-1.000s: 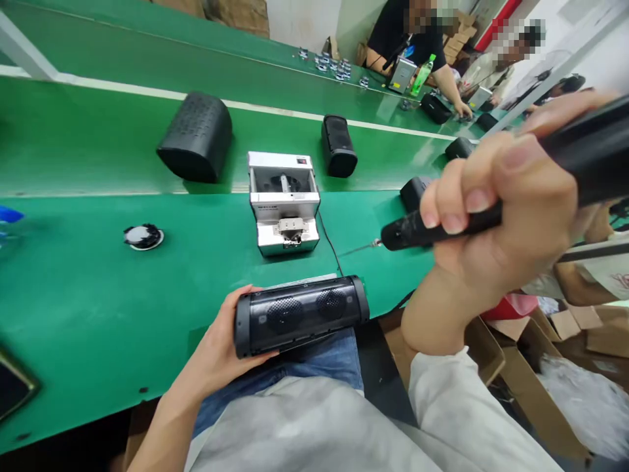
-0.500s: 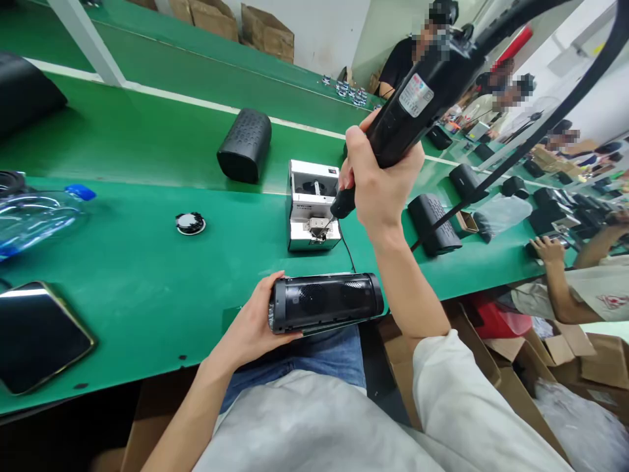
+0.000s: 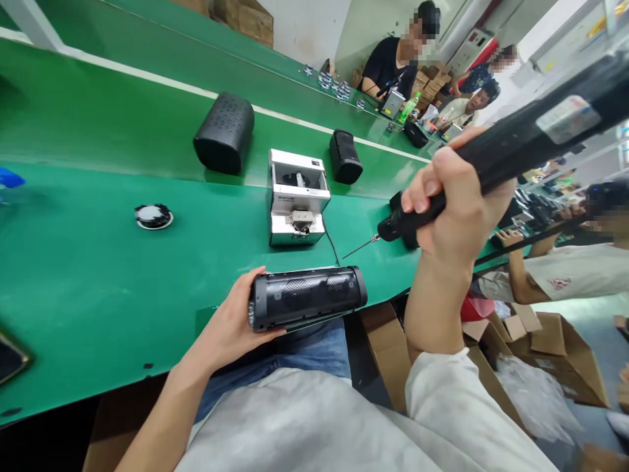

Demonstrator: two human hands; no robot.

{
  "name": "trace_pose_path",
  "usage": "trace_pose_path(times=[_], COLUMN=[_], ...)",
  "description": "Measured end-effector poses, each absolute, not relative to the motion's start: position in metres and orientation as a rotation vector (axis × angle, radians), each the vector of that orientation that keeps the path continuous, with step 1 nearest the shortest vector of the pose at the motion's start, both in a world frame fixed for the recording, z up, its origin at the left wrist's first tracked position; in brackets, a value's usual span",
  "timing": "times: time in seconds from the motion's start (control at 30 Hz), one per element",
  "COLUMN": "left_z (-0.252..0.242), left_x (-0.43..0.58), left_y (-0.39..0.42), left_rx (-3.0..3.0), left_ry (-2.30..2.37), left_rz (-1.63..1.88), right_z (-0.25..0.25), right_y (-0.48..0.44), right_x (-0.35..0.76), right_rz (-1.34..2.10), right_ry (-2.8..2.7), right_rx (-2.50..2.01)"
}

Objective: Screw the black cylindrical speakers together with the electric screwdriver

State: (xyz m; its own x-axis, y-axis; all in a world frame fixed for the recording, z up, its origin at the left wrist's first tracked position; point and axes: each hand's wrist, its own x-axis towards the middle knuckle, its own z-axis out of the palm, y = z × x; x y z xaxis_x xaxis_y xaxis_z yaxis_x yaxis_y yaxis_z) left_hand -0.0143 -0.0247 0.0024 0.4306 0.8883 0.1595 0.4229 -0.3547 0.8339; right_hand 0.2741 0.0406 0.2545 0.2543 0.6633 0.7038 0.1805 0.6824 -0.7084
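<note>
Gripping one end of a black speaker body (image 3: pixel 312 298), the left hand (image 3: pixel 230 319) supports it at the near edge of the green worktop (image 3: pixel 98 282). The right hand (image 3: pixel 455 203) is wrapped around an electric screwdriver (image 3: pixel 531 131), its bit (image 3: pixel 360 249) clear of both the speaker body and the silver screw feeder (image 3: pixel 301 196). The perforated front (image 3: pixel 297 288) appears fitted; fastening seems unfinished, though which screws are seated cannot be told.

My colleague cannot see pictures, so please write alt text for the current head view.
A person's left hand holds one end of a black speaker at the near edge of a green table; the right hand grips a black power screwdriver, its thin bit apart from the speaker. A silver machine stands beyond.
</note>
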Motion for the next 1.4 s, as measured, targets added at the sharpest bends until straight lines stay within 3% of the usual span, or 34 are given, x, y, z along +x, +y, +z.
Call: trace_pose_path(times=[0.33, 0.77, 1.4], left_z=[0.000, -0.014, 0.002], left_x=[-0.014, -0.013, -0.013], left_y=[-0.023, -0.030, -0.026], left_rx=[1.941, 1.829, 1.916], left_ry=[1.156, 1.309, 1.175], left_rz=[0.799, 0.887, 0.831], right_z=[0.247, 0.176, 0.187], right_y=[0.024, 0.022, 0.028], right_x=[0.299, 0.307, 0.313], right_rz=[0.428, 0.659, 0.685], right_ry=[-1.227, -1.176, -1.265], right_rx=[-0.793, -0.881, -0.832])
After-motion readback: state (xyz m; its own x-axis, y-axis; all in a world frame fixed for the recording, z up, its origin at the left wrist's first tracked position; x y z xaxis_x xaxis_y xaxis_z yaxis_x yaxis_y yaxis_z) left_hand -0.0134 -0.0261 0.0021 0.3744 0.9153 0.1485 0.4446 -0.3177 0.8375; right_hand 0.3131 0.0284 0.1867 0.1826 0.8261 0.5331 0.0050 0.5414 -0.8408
